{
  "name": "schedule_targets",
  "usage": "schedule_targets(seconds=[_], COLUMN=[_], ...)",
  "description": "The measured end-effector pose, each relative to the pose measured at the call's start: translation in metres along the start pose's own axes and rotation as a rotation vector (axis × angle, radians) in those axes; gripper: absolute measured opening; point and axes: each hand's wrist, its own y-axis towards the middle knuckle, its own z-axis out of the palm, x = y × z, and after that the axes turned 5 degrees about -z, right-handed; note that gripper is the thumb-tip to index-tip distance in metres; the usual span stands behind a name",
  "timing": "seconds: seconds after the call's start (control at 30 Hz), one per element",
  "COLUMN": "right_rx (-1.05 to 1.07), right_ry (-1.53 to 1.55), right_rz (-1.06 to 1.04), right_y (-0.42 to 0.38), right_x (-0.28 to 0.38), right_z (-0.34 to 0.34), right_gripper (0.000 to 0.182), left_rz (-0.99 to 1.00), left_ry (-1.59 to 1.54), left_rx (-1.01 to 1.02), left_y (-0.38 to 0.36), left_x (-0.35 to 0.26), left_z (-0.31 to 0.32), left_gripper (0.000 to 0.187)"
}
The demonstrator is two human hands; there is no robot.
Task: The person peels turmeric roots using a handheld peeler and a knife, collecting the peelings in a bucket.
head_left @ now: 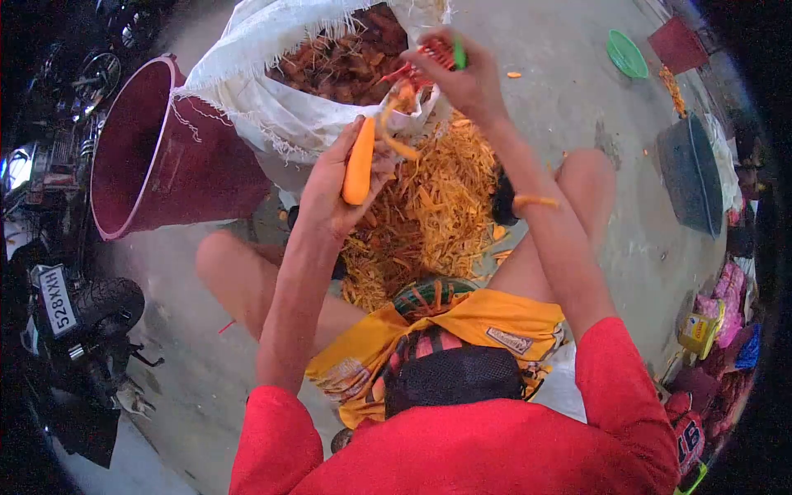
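Note:
My left hand (326, 186) is closed around a smooth orange carrot (358, 163), which points up and away from me. Above and to the right of it, my right hand (472, 82) grips a red and green peeler (437, 59), apart from the carrot. A curled orange peel strip (394, 136) is between the two hands. Below them, a big heap of orange shavings (452, 202) lies on the floor between my legs. An orange strip (536, 200) clings to my right forearm. Ahead of me stands an open white sack (239, 70) with brownish contents that I cannot make out clearly.
A large maroon tub (202, 165) leans at the left, near a parked motorcycle (107, 309). A dark green container (437, 295) sits close between my thighs. On the right are a green basin (627, 54), a grey tub (691, 175) and a yellow packet (700, 332).

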Motion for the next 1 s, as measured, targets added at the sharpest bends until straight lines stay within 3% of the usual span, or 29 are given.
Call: schedule_targets(seconds=[0.07, 0.1, 0.13, 0.2, 0.23, 0.3, 0.4, 0.47, 0.5, 0.67, 0.77, 1.0], right_rx=[-0.076, -0.141, -0.137, -0.031, -0.026, 0.108, 0.26, 0.337, 0.436, 0.66, 0.663, 0.606], right_ry=[0.04, 0.08, 0.079, -0.181, -0.178, -0.268, -0.338, -0.359, -0.303, -0.186, -0.148, -0.136], right_rz=[0.012, 0.037, 0.035, -0.065, -0.065, -0.058, 0.085, 0.073, 0.041, -0.036, -0.078, -0.153], right_y=[0.006, 0.005, 0.004, 0.002, 0.004, 0.004, -0.007, -0.014, -0.02, -0.029, -0.03, -0.031], right_x=[-0.014, -0.016, -0.012, -0.004, -0.002, 0.0, -0.003, -0.002, 0.004, 0.032, 0.034, 0.035], right_z=[-0.008, -0.01, -0.013, -0.019, -0.023, -0.034, -0.046, -0.043, -0.038, -0.014, -0.008, 0.004], right_gripper=[0.034, 0.042, 0.042, 0.042, 0.042, 0.03, 0.032, 0.036, 0.035, 0.032, 0.03, 0.027], left_rz=[-0.064, -0.181, -0.179, 0.167, 0.297, 0.322, 0.377, 0.271, 0.238, 0.475, 0.636, 0.828], left_ry=[-0.099, -0.11, -0.113, 0.677, 0.779, 0.737, 0.582, 0.298, 0.236, 0.48, 0.789, 0.813], left_rx=[0.302, 0.36, 0.362, -0.12, -0.115, -0.122, -0.14, 0.063, 0.048, 0.022, -0.045, -0.047], left_y=[0.003, -0.003, 0.004, 0.019, 0.019, 0.012, 0.001, -0.008, -0.008, 0.006, 0.005, 0.004], left_x=[0.0, -0.002, 0.007, 0.031, 0.032, 0.014, -0.021, -0.037, -0.039, -0.019, -0.013, -0.012], left_z=[-0.007, -0.004, -0.007, -0.007, -0.007, -0.003, 0.006, 0.004, 0.003, -0.002, 0.006, 0.003], left_gripper=[0.038, 0.04, 0.04, 0.037, 0.036, 0.036, 0.035, 0.032, 0.036, 0.035, 0.022, 0.023])
